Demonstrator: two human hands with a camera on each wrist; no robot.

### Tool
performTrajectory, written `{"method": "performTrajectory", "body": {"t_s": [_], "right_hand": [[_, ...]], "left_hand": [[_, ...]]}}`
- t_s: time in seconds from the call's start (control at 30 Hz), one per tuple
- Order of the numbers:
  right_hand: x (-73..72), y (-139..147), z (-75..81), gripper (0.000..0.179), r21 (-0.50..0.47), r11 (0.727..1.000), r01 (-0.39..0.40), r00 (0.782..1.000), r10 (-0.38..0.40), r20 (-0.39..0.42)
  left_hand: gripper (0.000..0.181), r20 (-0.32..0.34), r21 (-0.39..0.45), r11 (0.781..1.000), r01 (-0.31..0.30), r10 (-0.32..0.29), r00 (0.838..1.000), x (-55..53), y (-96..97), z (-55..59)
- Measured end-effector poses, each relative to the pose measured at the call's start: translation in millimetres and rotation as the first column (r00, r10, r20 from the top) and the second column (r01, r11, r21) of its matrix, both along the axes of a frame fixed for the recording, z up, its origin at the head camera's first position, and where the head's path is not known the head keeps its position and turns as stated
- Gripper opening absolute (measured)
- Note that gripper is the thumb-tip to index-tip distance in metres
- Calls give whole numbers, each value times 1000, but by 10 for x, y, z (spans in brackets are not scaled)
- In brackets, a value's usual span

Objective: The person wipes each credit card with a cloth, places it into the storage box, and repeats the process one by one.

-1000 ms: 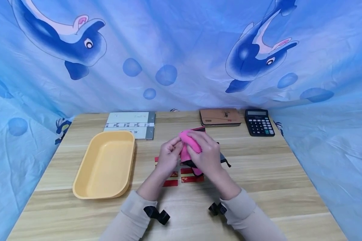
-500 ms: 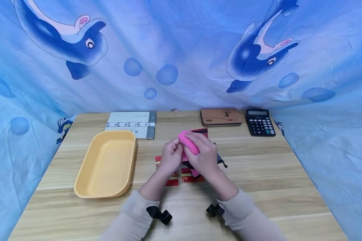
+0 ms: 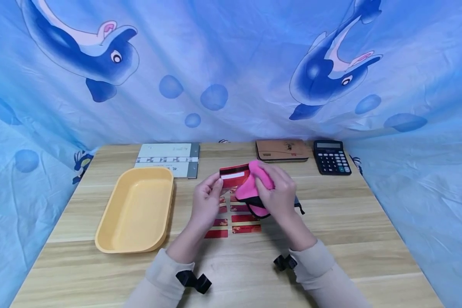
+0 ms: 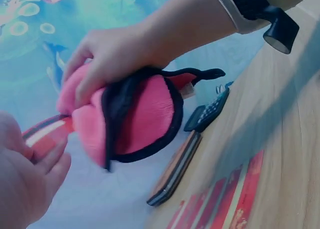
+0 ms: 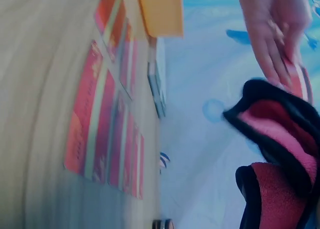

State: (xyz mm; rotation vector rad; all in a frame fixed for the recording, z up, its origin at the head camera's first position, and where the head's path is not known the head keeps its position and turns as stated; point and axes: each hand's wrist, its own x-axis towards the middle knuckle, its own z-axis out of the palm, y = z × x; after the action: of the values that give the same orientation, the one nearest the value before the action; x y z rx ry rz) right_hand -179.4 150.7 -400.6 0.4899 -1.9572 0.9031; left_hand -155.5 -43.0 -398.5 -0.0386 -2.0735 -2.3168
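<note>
Between thumb and fingers, my left hand point(image 3: 205, 204) pinches a red card point(image 3: 231, 181) by its left end. A black stripe and a white strip show on the card's face. My right hand point(image 3: 279, 192) grips a pink cloth point(image 3: 247, 189) with black edging, bunched at the card's right end. In the left wrist view the cloth point(image 4: 152, 121) hangs in folds below the right hand and covers that end of the card. Under the hands, several red cards point(image 3: 246, 229) lie in two columns on the table.
A yellow tray point(image 3: 132, 211) stands on the left, in front of a pale notebook point(image 3: 165, 152). A brown wallet-like case point(image 3: 281, 150) and a black calculator point(image 3: 331, 158) lie along the back edge. A blue dolphin-print curtain point(image 3: 250, 64) hangs behind the wooden table point(image 3: 354, 239).
My hands have drawn apart, the left moving left and the right moving right with the cloth. The red card, hidden before, now shows between them.
</note>
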Motion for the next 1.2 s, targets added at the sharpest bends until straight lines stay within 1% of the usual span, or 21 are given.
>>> {"method": "performTrajectory", "body": {"t_s": [0.1,0.17,0.27,0.4,0.47,0.53,0.67,0.77,0.87,0.97,1.1,1.2], "right_hand": [[-10,109,10,28,-3,1000,13,1000,-13,18],[0,167,17,29,-17,1000,19,999,-18,31],[17,236,17,30,-47,999,19,998,-17,53],[33,318,0,31,-64,997,36,996,-30,88],[42,361,-15,31,-63,997,52,994,-45,102],[49,404,-34,31,-69,996,63,992,-55,111],[57,483,-67,29,-97,992,79,990,-66,126],[61,532,-91,29,-108,991,83,987,-67,145],[60,569,-114,29,-113,989,91,985,-73,159],[53,604,-132,29,-115,988,99,983,-79,168],[52,642,-151,31,-121,986,112,980,-89,178],[58,668,-163,31,-123,986,111,978,-87,189]], "left_hand": [[32,20,28,998,-57,57,998,28,-55,68],[32,50,34,995,-90,88,995,34,-94,108],[31,83,45,992,-115,111,990,37,-148,169],[32,97,51,991,-122,117,988,19,-242,198],[34,97,42,991,-127,122,988,3,-310,192],[35,83,44,990,-133,129,988,-20,-389,187],[35,53,4,985,-171,171,984,-78,-583,198],[34,52,-41,972,-230,232,971,-119,-746,207],[34,57,-63,956,-287,290,955,-157,-916,203],[35,38,-41,946,-321,323,946,-200,-1087,183],[37,9,15,938,-346,346,938,-260,-1309,135],[39,19,37,930,-366,366,930,-289,-1461,95]]}}
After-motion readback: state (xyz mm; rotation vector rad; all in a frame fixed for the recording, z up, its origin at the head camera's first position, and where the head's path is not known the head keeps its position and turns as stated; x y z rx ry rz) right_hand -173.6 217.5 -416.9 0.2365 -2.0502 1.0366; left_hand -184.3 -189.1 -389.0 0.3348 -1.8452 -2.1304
